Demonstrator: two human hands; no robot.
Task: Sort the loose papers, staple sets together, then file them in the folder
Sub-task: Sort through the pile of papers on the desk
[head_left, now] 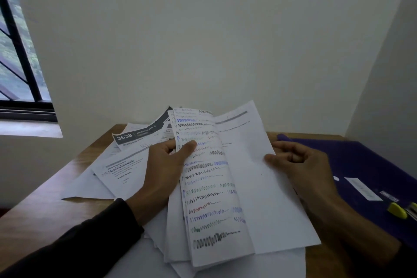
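A bundle of white sheets is lifted above the wooden table (42,210). My left hand (165,165) grips the sheet covered in coloured pen scribbles (207,187), thumb on its face near the top. My right hand (297,162) pinches the right edge of a mostly blank printed sheet (255,187) fanned out beside it. More loose papers (119,171) lie spread on the table to the left, one with a dark header reading 3638 (135,135). A purple folder (370,165) lies flat at the right.
A yellow-tipped object (398,210) rests on the folder near the right edge; I cannot tell what it is. White walls close in behind and on the right. A barred window (18,63) is at the far left.
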